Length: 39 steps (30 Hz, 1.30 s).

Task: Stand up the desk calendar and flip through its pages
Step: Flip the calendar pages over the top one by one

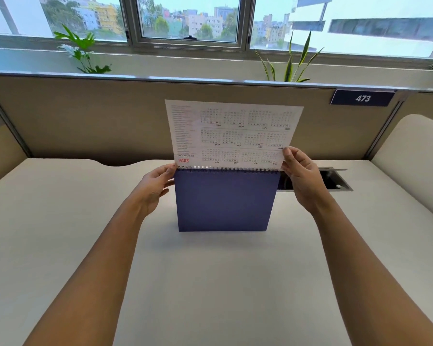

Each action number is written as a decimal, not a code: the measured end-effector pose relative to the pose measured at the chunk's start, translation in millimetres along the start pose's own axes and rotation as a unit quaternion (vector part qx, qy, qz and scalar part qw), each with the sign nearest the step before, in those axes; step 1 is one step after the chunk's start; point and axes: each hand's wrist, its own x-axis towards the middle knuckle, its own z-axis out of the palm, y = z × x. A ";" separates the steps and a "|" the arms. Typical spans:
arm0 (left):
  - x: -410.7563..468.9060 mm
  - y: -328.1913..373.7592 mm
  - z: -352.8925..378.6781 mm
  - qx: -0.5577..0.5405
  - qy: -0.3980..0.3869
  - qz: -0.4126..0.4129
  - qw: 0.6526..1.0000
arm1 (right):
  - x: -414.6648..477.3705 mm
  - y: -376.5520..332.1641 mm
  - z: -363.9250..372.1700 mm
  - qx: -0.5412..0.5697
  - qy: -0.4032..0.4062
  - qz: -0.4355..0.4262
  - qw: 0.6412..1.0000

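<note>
On the raised white page [235, 134] of the desk calendar [225, 201], "2026" is printed in red upside down, just beside the left hand [155, 186] which pinches the binding corner. Inverted month names such as DEC, NOV, AUG and MAR can be read above the grip. "473" is shown on a dark blue sign [362, 98] on the partition, well apart from the right hand [303, 178].

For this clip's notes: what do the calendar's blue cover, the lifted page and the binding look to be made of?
Blue cover: likely matte card, since it stands stiff and flat with no glare. Lifted page: thin white paper with a printed year grid, slightly bowed where the right hand pinches it. Binding: light wire loops, probably metal, though coated plastic can't be ruled out.
</note>
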 end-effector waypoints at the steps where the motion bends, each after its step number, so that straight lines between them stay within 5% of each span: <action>1: -0.5 0.4 -1.0 0.002 -0.004 0.007 1.000 | -3.0 -0.5 -1.7 0.010 -0.012 -0.001 1.000; 14: -3.4 -0.4 1.2 -0.025 0.001 0.075 0.997 | -11.0 -0.4 -9.5 -0.078 -0.037 0.043 0.995; 18: -2.7 -3.1 1.5 -0.025 0.001 0.094 0.995 | 0.6 -3.0 -10.1 -0.132 0.017 0.053 0.990; 26: 1.4 -9.0 0.7 -0.039 0.019 0.104 0.994 | 38.1 -2.6 9.1 -0.423 0.024 0.278 0.862; 33: 2.8 -15.0 1.9 -0.055 0.018 0.120 0.991 | 53.2 -15.6 13.5 -0.406 -0.024 0.374 0.833; 39: 3.4 -16.8 3.4 -0.039 0.019 0.131 0.990 | 55.6 -11.1 14.0 -0.309 0.006 0.405 0.860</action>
